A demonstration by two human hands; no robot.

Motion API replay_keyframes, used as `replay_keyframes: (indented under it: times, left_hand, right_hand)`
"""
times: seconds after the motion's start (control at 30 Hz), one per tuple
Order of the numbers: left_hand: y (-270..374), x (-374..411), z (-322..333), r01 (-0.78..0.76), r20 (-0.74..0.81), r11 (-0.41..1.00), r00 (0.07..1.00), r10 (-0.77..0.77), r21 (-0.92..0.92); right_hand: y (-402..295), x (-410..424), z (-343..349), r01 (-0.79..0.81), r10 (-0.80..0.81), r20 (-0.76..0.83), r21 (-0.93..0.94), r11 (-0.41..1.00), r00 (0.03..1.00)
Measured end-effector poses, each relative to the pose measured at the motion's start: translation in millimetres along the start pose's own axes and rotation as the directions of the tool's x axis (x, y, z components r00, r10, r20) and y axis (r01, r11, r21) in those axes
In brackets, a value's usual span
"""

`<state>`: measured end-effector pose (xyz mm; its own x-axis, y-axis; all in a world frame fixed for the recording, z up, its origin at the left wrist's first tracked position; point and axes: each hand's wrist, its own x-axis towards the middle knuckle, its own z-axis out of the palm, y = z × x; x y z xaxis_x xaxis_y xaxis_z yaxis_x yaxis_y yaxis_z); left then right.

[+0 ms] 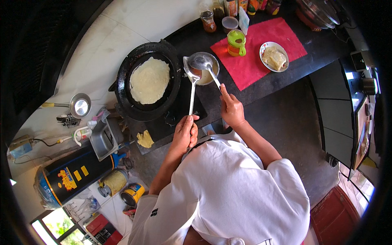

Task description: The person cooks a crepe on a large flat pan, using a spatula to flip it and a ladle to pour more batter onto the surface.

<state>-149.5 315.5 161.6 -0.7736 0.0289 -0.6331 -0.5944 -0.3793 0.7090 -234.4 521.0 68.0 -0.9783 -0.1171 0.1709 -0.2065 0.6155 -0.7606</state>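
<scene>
My left hand [186, 131] is closed around the long handle of a metal turner [194, 73]. In my right hand [231, 108] is the handle of a metal ladle [200, 61]. The heads of both utensils meet over a bowl of pale batter [205, 80], the ladle's bowl overlapping the turner. To their left, a thin, pale, round flatbread [150, 81] lies in a black pan [122, 69]. A green-topped glass oil jug [236, 43] stands on a red cloth [254, 67], with a patterned plate [287, 65] of folded pale food [273, 58] beside it.
Several bottles and jars [208, 21] line the wall edge of the dark counter [291, 79]. A yellowish cloth [145, 139] lies near the counter's left corner. Beyond are a metal sink [104, 137], a hanging strainer [80, 105] and a large black cylinder [79, 176].
</scene>
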Motion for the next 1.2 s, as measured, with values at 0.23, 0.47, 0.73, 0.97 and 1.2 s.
replay_keyframes:
  times: [0.23,0.47,0.73,0.97,1.2]
  left_hand:
    - [2.1,-1.3,-5.9,-0.028,-0.018,1.0,0.999,0.028,-0.009]
    - [-0.4,-3.8,-5.4,-0.013,-0.049,1.0,0.999,0.012,-0.021]
    - [-3.6,-1.8,-11.7,0.001,-0.015,1.0,1.0,-0.002,-0.029]
    - [-3.8,1.2,-12.6,0.026,-0.017,0.999,1.0,-0.027,-0.041]
    - [-2.0,0.2,-9.2,0.0,-0.028,0.998,1.0,-0.001,-0.056]
  right_hand:
    - [7.8,-2.5,7.4,-0.019,0.02,-0.011,0.033,0.999,1.0]
    - [9.4,0.9,9.9,-0.042,0.042,0.006,0.054,0.998,0.999]
    - [-0.5,8.0,7.4,-0.001,0.001,0.009,-0.024,1.0,1.0]
    - [8.4,-3.0,6.7,0.004,-0.003,0.016,-0.081,0.997,1.0]
    - [22.0,-7.4,9.1,-0.035,0.04,0.034,-0.119,0.992,0.999]
